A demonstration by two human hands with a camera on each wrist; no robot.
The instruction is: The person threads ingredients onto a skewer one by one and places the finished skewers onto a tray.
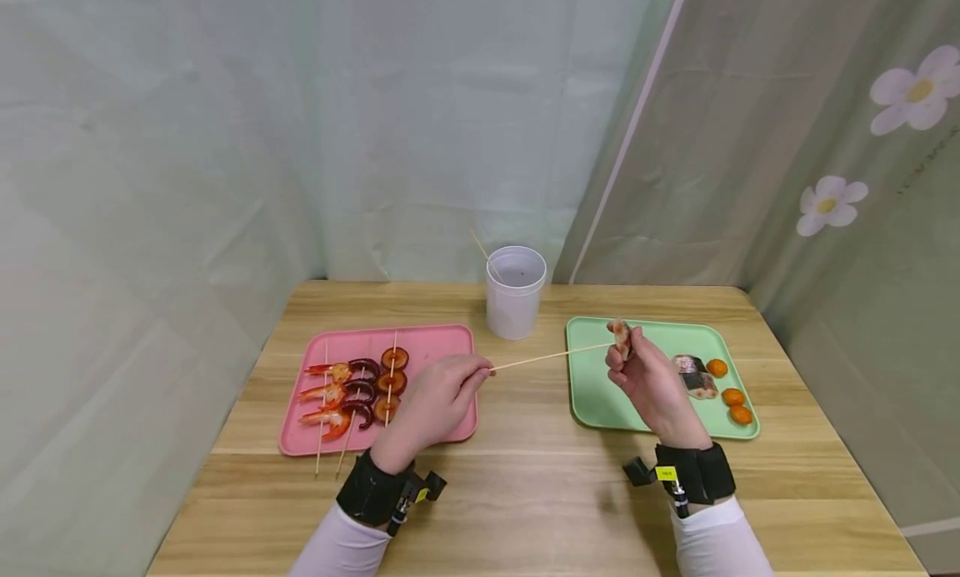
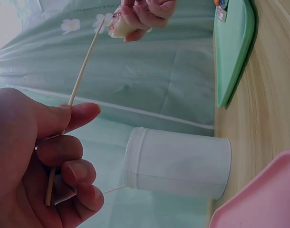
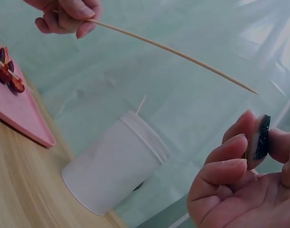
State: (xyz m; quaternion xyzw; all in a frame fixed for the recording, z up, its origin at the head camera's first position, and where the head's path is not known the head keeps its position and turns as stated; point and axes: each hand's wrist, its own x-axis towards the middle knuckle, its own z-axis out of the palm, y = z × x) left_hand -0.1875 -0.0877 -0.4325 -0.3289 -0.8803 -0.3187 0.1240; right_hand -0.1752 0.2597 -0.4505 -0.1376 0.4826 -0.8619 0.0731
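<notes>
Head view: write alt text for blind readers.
A person's left grip points a skewer toward a food piece pinched in the right grip. Left lies a pink tray with loaded skewers; right, a green tray with loose food; between, farther back, a white cup.

Skewer [image 3: 173, 52]: thin, straight, pale wood, tapering to a point; bare between left hand [image 1: 438, 398] and tip. Pinched by left thumb and index finger, blunt end running back under the other curled fingers. Slanted across the space between both hands, point toward the right hand [image 1: 648, 385], just short of the food piece.

Food piece [image 3: 259, 138]: small, thick; glossy dark skin on one face, pale flesh with reddish-brown patches. Held on edge between right thumb and fingertips, above the palm.
</notes>
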